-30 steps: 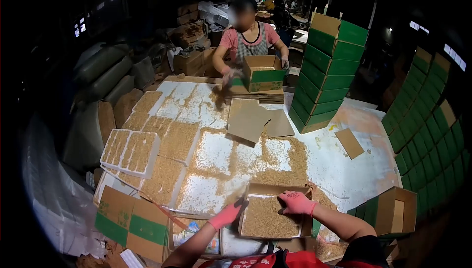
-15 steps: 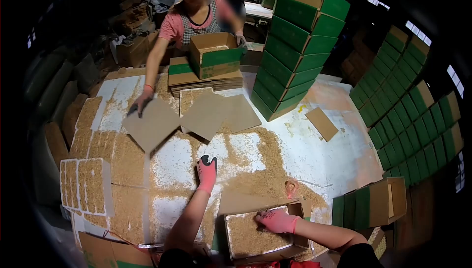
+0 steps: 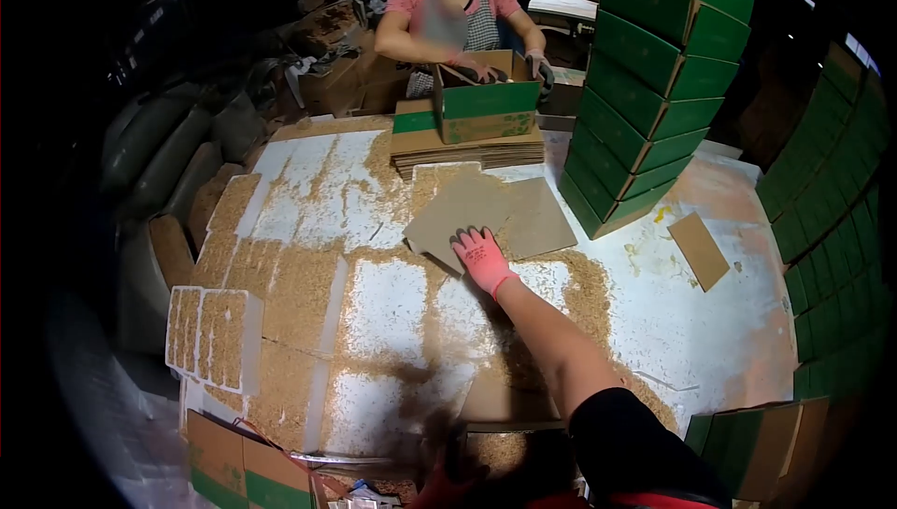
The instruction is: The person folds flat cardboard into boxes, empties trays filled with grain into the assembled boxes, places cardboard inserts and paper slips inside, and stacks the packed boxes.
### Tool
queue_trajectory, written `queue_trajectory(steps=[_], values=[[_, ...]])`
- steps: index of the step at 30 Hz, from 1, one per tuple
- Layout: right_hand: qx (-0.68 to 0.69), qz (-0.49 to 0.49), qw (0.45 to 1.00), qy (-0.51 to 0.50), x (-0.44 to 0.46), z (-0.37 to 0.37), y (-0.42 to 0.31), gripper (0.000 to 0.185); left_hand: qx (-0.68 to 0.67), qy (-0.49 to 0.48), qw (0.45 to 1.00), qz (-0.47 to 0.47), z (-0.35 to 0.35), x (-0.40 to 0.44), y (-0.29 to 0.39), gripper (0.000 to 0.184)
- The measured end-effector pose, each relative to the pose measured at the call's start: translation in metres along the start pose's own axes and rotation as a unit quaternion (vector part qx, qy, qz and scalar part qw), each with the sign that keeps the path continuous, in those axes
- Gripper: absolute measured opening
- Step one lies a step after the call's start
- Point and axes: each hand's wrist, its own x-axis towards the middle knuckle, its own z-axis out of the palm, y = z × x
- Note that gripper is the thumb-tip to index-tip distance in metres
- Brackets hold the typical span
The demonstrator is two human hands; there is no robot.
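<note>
My right hand (image 3: 481, 259), in a pink glove with dark fingertips, reaches far forward and lies with its fingers spread on a brown cardboard sheet (image 3: 458, 210). Another cardboard sheet (image 3: 542, 219) sits to the right, partly under the first. Low in the view, my left hand (image 3: 450, 479) is in deep shadow beside an open carton (image 3: 514, 427); its fingers cannot be made out. Crumbly tan material (image 3: 509, 451) shows inside that carton, which my right arm and the shadow partly hide.
Across the table, a co-worker has both gloved hands at an open green-and-brown carton (image 3: 491, 112) on flattened cartons (image 3: 467, 159). A tall stack of green cartons (image 3: 645, 98) stands to the right. White trays (image 3: 215, 336) filled with tan material cover the left side.
My right hand has left the near carton and moved forward onto the sheets; my left hand has drawn back toward that carton. The co-worker has taken one sheet away. My view has shifted left.
</note>
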Motion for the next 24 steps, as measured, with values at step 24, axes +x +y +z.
queue_trajectory(steps=[24], values=[[0.365, -0.215, 0.868, -0.261, -0.382, -0.253, -0.164, 0.053, -0.105, 0.054, 0.974, 0.191, -0.002, -0.063, -0.006, 0.044]])
